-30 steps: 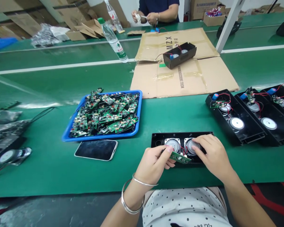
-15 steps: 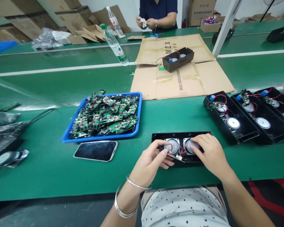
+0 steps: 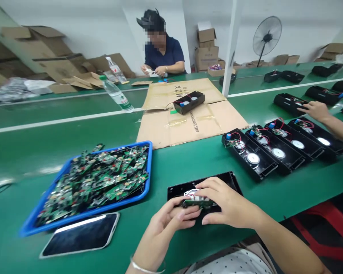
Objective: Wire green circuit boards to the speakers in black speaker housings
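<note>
In front of me on the green bench lies a black speaker housing (image 3: 227, 180), partly covered by my hands. A silver round speaker (image 3: 192, 193) shows inside it. Over the housing's near side is a small green circuit board (image 3: 198, 203), seen nearly edge-on. My left hand (image 3: 171, 220) is closed on the board's left end, fingertips curled beneath it. My right hand (image 3: 230, 205) curves over its right part, fingers on the far side and thumb toward me. The fingers hide much of the board and wiring.
A blue tray (image 3: 151, 167) heaped with circuit boards stands left, with a phone (image 3: 80, 234) before it. Several housings (image 3: 248, 156) line the right, where another person's hand (image 3: 317, 112) reaches. Cardboard (image 3: 171, 133) and a water bottle (image 3: 117, 95) lie beyond. A co-worker (image 3: 167, 53) sits opposite.
My view has swung up and to the right. My right hand has left the right-hand speaker for the circuit board, which is now tipped up. Another person's hand has appeared at right.
</note>
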Demonstrator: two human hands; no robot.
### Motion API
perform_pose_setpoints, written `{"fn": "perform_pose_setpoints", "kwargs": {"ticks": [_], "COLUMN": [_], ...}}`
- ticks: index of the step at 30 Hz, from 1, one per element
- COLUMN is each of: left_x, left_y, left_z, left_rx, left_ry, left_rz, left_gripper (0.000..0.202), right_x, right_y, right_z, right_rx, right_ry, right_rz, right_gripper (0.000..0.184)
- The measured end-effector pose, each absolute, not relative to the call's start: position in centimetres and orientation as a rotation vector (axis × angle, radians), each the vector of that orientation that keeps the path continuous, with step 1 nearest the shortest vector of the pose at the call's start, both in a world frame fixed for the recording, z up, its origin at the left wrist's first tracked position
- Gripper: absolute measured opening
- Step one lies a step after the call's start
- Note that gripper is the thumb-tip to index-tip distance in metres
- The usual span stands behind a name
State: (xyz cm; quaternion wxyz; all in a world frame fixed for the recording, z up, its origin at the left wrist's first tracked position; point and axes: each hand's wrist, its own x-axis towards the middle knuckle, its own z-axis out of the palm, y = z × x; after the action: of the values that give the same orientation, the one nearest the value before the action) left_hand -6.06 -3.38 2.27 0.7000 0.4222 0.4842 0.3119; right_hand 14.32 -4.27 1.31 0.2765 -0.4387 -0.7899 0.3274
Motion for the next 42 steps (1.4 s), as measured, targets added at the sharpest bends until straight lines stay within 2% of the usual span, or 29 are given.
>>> {"fn": "perform_pose_setpoints", "kwargs": {"ticks": [2, 3, 9, 15, 21, 30, 34, 36, 37, 38, 40, 41, 42], "left_x": [-5.7, -5.6, -5.4, -5.4, -5.2, -5.0, -4.9, -5.1, -5.2, -5.4, -5.8, -6.1, -6.5], "left_y": [-3.4, -3.3, -2.7, -2.5, -2.0, -1.3, -1.4, -1.5, -1.6, -1.6, -1.8, -1.9, -2.0], "left_z": [2.4, 2.3, 0.7, 0.1, -0.2, -0.1, -0.3, -0.3, -0.3, -0.3, -0.2, -0.1, -0.1], "left_rx": [0.915, 0.919, 1.166, 1.733, 2.339, 2.65, 2.542, 2.43, 2.368, 2.304, 2.159, 2.086, 2.017], "left_ry": [1.018, 1.008, 1.039, 1.165, 1.263, 1.285, 1.373, 1.424, 1.44, 1.457, 1.514, 1.554, 1.598], "left_rz": [0.727, 0.735, 0.733, 0.826, 0.878, 0.685, 0.689, 0.709, 0.742, 0.796, 0.945, 1.015, 1.061], "left_gripper": [0.049, 0.047, 0.041, 0.036, 0.03, 0.031, 0.028, 0.026, 0.024, 0.022, 0.019, 0.018, 0.018], "right_x": [13.8, 13.7, 13.7, 13.9, 14.0, 13.8, 13.6, 13.7, 13.8, 13.9, 14.2, 14.3, 14.4], "right_y": [-4.4, -4.4, -4.0, -3.6, -3.4, -3.5, -4.0, -4.0, -3.9, -3.8, -3.2, -2.9, -2.6], "right_z": [1.0, 0.7, 0.2, 0.2, -0.1, -0.1, 0.6, 0.7, 0.7, 0.6, 0.1, -0.2, -0.4], "right_rx": [-1.188, -1.202, -1.252, -1.21, -1.172, -1.23, -1.32, -1.319, -1.316, -1.317, -1.326, -1.335, -1.338], "right_ry": [-2.077, -2.043, -1.884, -1.662, -1.57, -1.613, -1.786, -1.943, -2.034, -2.131, -2.337, -2.434, -2.518], "right_rz": [0.893, 0.907, 1.066, 1.328, 1.438, 1.425, 1.281, 1.127, 1.023, 0.91, 0.705, 0.624, 0.564], "right_gripper": [0.028, 0.024, 0.024, 0.027, 0.028, 0.031, 0.033, 0.028, 0.029, 0.043, 0.082, 0.093, 0.098]}}
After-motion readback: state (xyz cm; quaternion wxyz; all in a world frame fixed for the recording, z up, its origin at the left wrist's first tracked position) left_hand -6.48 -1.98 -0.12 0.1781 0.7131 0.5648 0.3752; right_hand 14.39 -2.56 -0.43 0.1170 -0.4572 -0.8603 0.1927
